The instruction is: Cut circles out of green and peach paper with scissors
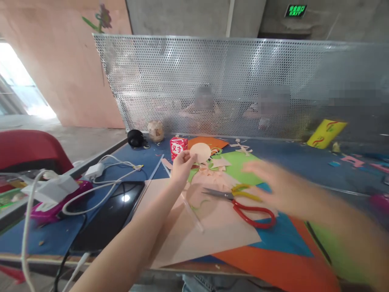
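Observation:
A small pale paper disc (200,153) is pinched at its left edge by my left hand (182,166), above the scraps. My right hand (267,180) is smeared by motion. Its fingers look stretched out and apart, over the yellow handle loop of the scissors (219,194). Whether it touches that loop I cannot tell. The scissors' blades point left over a pale pink paper sheet (209,235), and their other loop is red. Between my hands are pale paper scraps (212,176) and a green sheet (243,166).
A black tablet (106,219), white cables and a magenta power strip (60,202) are on the left. A red box (178,147), a jar (156,131) and a yellow packet (326,134) stand towards the back. Behind them rises a perforated metal screen (182,61), people visible beyond it.

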### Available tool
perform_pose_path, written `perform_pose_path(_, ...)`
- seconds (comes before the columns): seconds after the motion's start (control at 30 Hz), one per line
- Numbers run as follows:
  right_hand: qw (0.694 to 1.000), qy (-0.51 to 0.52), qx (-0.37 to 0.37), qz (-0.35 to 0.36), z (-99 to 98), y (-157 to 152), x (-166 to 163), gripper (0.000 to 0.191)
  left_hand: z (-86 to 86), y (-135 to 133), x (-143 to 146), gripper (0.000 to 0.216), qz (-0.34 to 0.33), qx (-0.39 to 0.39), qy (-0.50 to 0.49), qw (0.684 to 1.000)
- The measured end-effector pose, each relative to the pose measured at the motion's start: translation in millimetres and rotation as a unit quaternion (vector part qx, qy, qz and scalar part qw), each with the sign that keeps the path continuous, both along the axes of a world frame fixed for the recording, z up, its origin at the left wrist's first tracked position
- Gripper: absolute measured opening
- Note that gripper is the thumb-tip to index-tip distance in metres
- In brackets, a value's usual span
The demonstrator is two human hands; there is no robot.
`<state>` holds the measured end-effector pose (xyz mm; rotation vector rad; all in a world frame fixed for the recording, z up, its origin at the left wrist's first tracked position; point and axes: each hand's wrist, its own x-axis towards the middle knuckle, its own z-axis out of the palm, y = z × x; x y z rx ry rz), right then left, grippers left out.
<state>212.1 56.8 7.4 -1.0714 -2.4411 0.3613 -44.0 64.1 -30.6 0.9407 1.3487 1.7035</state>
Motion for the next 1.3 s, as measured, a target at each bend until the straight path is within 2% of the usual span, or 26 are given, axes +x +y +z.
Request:
perform_pose_path(0.17, 0.981, -0.193, 0.010, 0.025, -31.8, -7, 2, 0.036, -1.2, 3, -1, 0.035, -0.015, 0.009, -0.010, 1.000)
perform_pose_path(0.23, 0.978, -0.208, -0.001, 0.028, -36.1, -8, 5, 0.037, -2.2, 3, 1, 0.034, -0.026, 0.003, -0.009, 1.000)
perform_pose_path(0.37, 0.979, -0.201, -0.021, 0.040, -31.2, -6, 6, 0.035, -2.9, 0, 3, 0.033, -0.039, -0.002, -0.005, 0.999)
perform_pose_path(0.53, 0.989, -0.144, -0.037, 0.021, -30.3, -2, -1, 0.024, -0.7, 0, -1, 0.034, -0.030, 0.015, 0.002, 0.999)
perform_pose_path(0.7, 0.996, -0.041, -0.009, -0.084, -31.7, 17, 5, 0.012, 1.5, 1, -5, 0.034, -0.027, 0.030, 0.032, 0.999)
perform_pose_path(0.8, 0.988, 0.053, -0.020, -0.147, -24.2, 35, 3, 0.021, -0.1, 2, -4, 0.033, -0.049, 0.031, 0.059, 0.997)
perform_pose_path(0.87, 0.985, 0.103, -0.056, -0.129, -17.3, 45, -7, 0.021, -3.3, 2, 0, 0.032, -0.078, 0.026, 0.080, 0.993)
perform_pose_path(0.97, 0.980, 0.161, -0.104, -0.055, -11.3, 53, -33, 0.025, -9.7, 0, 11, 0.029, -0.126, 0.021, 0.133, 0.983)
perform_pose_path(1.13, 0.960, 0.238, -0.148, 0.002, -24.5, 56, -61, 0.029, -13.2, -12, 23, 0.025, -0.143, 0.035, 0.285, 0.947)
perform_pose_path(1.2, 0.948, 0.267, -0.170, 0.003, -33.2, 60, -57, 0.030, -11.0, -15, 21, 0.031, -0.138, 0.042, 0.366, 0.919)
perform_pose_path(1.3, 0.930, 0.310, -0.199, -0.011, -39.8, 69, -42, 0.030, -9.0, -16, 15, 0.052, -0.155, 0.041, 0.484, 0.860)
